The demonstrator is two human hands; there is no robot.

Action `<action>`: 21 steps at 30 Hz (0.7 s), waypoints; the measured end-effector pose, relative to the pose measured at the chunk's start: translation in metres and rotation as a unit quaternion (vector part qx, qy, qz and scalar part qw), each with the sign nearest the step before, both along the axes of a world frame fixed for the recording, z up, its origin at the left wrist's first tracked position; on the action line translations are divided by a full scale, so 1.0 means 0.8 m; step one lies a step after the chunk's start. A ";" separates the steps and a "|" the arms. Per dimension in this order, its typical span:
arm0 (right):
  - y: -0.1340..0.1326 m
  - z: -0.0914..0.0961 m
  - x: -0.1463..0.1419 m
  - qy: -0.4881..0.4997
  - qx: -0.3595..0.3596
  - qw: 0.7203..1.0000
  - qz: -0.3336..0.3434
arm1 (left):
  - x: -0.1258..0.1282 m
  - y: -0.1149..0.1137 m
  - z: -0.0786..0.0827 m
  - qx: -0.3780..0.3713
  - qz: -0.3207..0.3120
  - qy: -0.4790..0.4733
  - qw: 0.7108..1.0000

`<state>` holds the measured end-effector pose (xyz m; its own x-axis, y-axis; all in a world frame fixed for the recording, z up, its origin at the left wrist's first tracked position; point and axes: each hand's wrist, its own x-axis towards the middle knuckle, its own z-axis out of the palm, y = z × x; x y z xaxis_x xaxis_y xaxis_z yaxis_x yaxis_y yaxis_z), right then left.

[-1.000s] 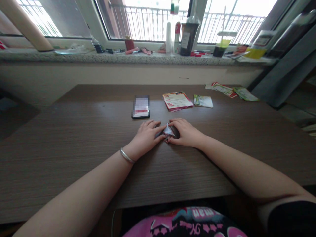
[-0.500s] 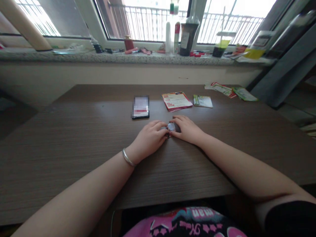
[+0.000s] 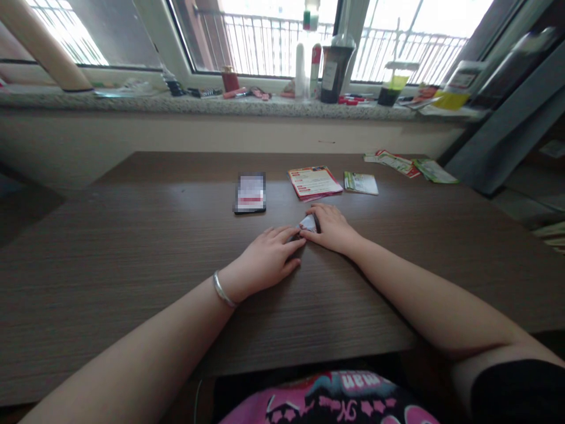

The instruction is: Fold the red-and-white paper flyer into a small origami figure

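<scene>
A small piece of folded paper (image 3: 308,224), whitish with darker patches, lies on the brown table between my hands. My right hand (image 3: 332,228) curves round its right side, with the thumb on the near edge and the fingers on the far one. My left hand (image 3: 270,257) is open, its fingers stretched out and their tips on the paper's left end; its thumb stands apart, over the table. Much of the paper is hidden under the fingers, so its full shape cannot be made out.
Beyond my hands lie a phone (image 3: 251,193), a stack of printed cards (image 3: 314,182) and a smaller green-and-white stack (image 3: 361,183). More leaflets (image 3: 397,163) are spread at the table's back right. Bottles (image 3: 333,73) and small items crowd the stone windowsill (image 3: 265,107).
My left hand has shifted a little toward me and its thumb has come away from the paper. More of the paper's pale, pointed face shows beside my right hand.
</scene>
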<state>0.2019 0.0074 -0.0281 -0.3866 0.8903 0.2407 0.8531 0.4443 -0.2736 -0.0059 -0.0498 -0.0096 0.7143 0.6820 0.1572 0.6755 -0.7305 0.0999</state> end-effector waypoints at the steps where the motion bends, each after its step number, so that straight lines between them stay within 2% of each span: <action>1: 0.002 -0.002 -0.001 0.004 0.000 1.000 -0.012 | 0.000 0.000 0.001 -0.004 0.000 -0.002 1.000; 11: 0.019 -0.004 0.002 0.009 0.003 0.992 -0.124 | 0.000 0.004 0.006 -0.024 -0.008 -0.015 1.000; 21: 0.028 -0.005 0.002 -0.015 0.008 0.991 -0.134 | -0.001 0.007 0.003 -0.044 -0.007 -0.015 0.999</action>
<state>0.2032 0.0295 -0.0319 -0.1449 0.9579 0.2478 0.9485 0.2058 -0.2409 -0.0069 -0.0444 -0.0072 0.7193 0.6844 0.1192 0.6614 -0.7272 0.1837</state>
